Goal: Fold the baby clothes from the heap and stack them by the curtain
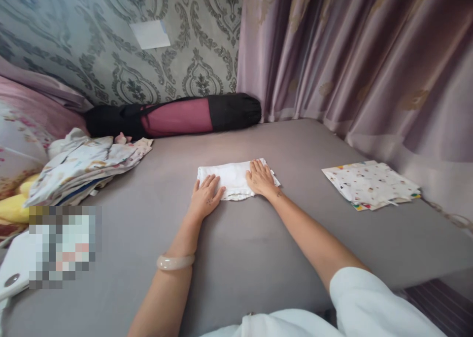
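A white folded cloth [232, 175], perhaps a small garment, lies flat on the grey bed sheet [240, 263]. Its near edge looks gathered or ruffled. On its left end rests my left hand [209, 195], palm down with the fingers spread. My right hand [260, 177] presses flat on its right end, fingers stretched out toward the far edge. Both palms cover parts of the cloth, and neither hand grips it. Off to the right is a folded white cloth with a small print [371, 184], apart from my hands.
At the left sits a pile of folded printed clothes [92, 162] beside a yellow plush-like thing [15, 206]. A white device [25, 258] lies near a blurred patch. A long black and pink bag [177, 116] lines the patterned wall; purple curtains [354, 56] hang at the right.
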Demonstrator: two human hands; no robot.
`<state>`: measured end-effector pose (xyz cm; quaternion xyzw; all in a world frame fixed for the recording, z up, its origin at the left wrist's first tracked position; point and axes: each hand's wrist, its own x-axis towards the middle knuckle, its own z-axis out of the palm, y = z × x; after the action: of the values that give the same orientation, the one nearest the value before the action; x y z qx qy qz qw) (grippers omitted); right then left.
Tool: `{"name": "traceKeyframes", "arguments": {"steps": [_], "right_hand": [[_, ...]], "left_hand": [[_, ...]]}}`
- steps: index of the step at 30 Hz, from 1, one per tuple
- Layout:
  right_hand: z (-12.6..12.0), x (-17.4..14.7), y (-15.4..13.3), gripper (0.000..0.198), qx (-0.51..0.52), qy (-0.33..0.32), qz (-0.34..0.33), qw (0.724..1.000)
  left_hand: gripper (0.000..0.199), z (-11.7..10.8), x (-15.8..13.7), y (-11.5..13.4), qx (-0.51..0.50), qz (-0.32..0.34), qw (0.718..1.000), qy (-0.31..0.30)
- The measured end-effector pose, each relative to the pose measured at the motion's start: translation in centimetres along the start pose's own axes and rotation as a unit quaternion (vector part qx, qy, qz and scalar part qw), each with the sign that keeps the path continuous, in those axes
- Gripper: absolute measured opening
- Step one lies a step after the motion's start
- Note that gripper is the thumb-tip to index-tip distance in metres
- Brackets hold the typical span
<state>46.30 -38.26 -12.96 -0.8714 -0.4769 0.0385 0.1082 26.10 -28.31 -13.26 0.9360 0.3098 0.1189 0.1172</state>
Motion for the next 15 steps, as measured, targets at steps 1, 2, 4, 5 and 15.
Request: {"name": "traceKeyframes", "arguments": {"steps": [1,2,4,5,15], "right_hand": [[-0.2,0.2,0.2,0.056,0.017,-0.001,-0.007,1.000],[-0.6,0.5,0.6,0.054,0.039,0.001,-0.013,0.999],[-1.6,1.1,1.8,0.048,0.084,0.012,0.007,0.996],[-2.2,1.3,2.6,0.045,0.100,0.017,0.037,0.994],[-3.7,1.1,5.9,0.036,0.069,-0.026,0.165,0.984]], "left_hand": [[0.048,0.1,0.1,-0.2,-0.015,-0.003,1.000,0.004],[0.046,0.1,0.2,-0.4,-0.032,-0.005,0.999,0.011],[0.044,0.0,0.5,-1.1,-0.071,-0.017,0.996,0.041],[0.043,-0.1,0.7,-1.5,-0.086,-0.034,0.994,0.066],[0.026,-4.6,3.5,-3.5,-0.091,-0.305,0.948,-0.001]]}}
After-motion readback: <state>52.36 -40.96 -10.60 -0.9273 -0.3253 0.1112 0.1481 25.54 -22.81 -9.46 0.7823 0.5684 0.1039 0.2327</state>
